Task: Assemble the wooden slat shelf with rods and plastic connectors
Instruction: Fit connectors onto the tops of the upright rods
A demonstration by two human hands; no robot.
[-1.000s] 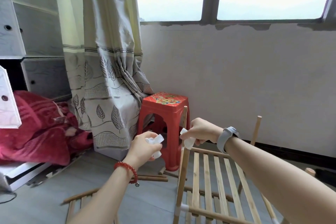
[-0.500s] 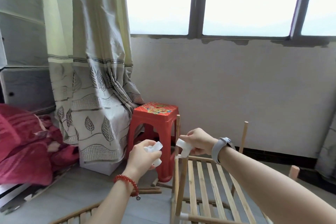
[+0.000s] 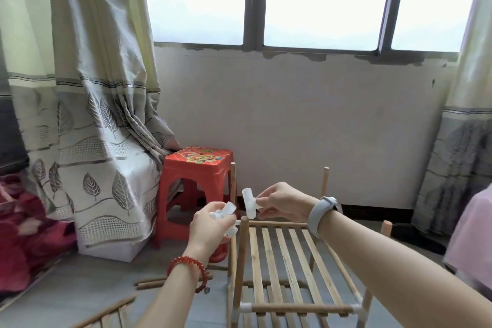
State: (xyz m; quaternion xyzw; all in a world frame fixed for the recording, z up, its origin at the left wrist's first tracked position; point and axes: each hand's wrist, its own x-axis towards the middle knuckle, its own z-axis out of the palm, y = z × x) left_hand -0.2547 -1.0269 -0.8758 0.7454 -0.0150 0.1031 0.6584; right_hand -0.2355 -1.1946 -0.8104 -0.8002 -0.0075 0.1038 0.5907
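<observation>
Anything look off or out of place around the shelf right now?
Nothing is damaged. Loose rods lie scattered on the floor left of the shelf, and a spare slat panel lies at the bottom edge. Both hands, left and right, hold white connectors, not yet fitted.

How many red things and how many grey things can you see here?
Red: 3 - stool, bead bracelet, blanket.
Grey: 1 - wristband.
Total: 4
</observation>
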